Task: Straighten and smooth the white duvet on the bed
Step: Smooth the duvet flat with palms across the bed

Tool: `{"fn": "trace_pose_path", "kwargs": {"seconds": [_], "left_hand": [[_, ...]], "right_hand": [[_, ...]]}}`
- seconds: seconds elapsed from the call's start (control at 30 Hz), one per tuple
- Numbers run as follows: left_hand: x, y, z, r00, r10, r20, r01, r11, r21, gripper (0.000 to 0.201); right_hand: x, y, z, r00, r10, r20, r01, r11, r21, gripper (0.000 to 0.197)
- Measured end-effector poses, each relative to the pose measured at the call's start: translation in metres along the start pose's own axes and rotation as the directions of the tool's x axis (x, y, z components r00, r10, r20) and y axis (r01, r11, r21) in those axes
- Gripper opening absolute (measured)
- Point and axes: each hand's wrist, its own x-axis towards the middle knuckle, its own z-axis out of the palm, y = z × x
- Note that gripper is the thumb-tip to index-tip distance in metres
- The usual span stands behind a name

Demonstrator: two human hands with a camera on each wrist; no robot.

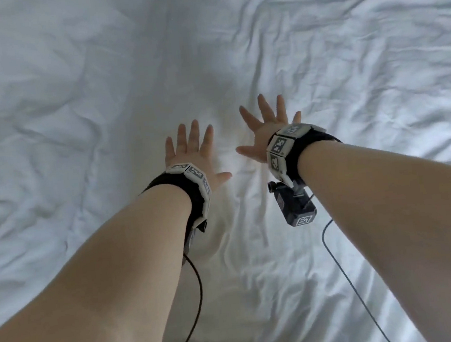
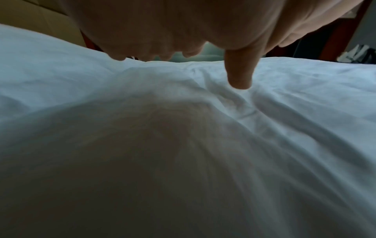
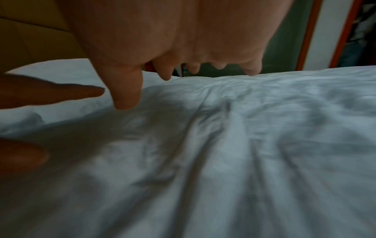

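Note:
The white duvet [image 1: 317, 51] fills the head view, wrinkled all over, with deeper creases at the left and upper right. My left hand [image 1: 192, 152] lies palm down on it near the middle, fingers straight and spread. My right hand [image 1: 267, 131] is just to its right, a little farther out, also flat with spread fingers. In the left wrist view the left hand [image 2: 183, 32] hovers low over the duvet [image 2: 305, 96], its thumb [image 2: 240, 77] touching a fold. In the right wrist view the right hand [image 3: 183, 40] spreads over the creased duvet [image 3: 264, 128]. Neither hand holds anything.
Black cables [image 1: 198, 297] trail from both wrist bands across the duvet toward me. Past the bed's far edge the wrist views show a yellowish padded panel [image 2: 40, 19] and a red-framed doorway [image 3: 309, 32].

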Motion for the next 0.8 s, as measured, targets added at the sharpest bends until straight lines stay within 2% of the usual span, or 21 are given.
{"fn": "trace_pose_path", "kwargs": {"seconds": [0.1, 0.17, 0.23, 0.27, 0.33, 0.47, 0.63, 0.8], "left_hand": [[0.052, 0.013, -0.004, 0.998, 0.064, 0.003, -0.064, 0.998, -0.017, 0.107], [0.073, 0.026, 0.011, 0.984, 0.126, 0.127, -0.13, 0.991, 0.025, 0.119], [0.079, 0.04, 0.033, 0.953, 0.148, 0.265, -0.179, 0.979, 0.095, 0.13], [0.078, 0.046, 0.039, 0.945, 0.141, 0.296, -0.182, 0.977, 0.113, 0.133], [0.08, 0.055, 0.033, 0.945, 0.129, 0.302, -0.169, 0.98, 0.108, 0.135], [0.09, 0.079, 0.008, 0.945, 0.176, 0.275, -0.198, 0.979, 0.056, 0.134], [0.055, 0.092, 0.055, 0.923, 0.209, 0.324, -0.269, 0.95, 0.155, 0.141], [0.02, 0.112, 0.064, 0.945, 0.157, 0.288, -0.185, 0.98, 0.074, 0.13]], "right_hand": [[0.048, 0.007, 0.006, 0.999, -0.02, 0.04, 0.022, 0.999, -0.047, 0.083], [0.054, 0.034, 0.034, 0.989, 0.091, 0.114, -0.084, 0.995, -0.061, 0.086], [0.037, 0.068, 0.069, 0.957, 0.215, 0.195, -0.212, 0.977, -0.037, 0.094], [0.027, 0.08, 0.079, 0.94, 0.242, 0.24, -0.243, 0.97, -0.026, 0.097], [0.024, 0.092, 0.078, 0.935, 0.235, 0.266, -0.238, 0.971, -0.023, 0.1], [0.037, 0.094, 0.05, 0.951, 0.235, 0.2, -0.25, 0.967, 0.055, 0.101], [-0.02, 0.096, 0.101, 0.911, 0.222, 0.348, -0.242, 0.97, 0.014, 0.106], [-0.041, 0.109, 0.106, 0.937, 0.194, 0.29, -0.2, 0.98, -0.01, 0.112]]}}
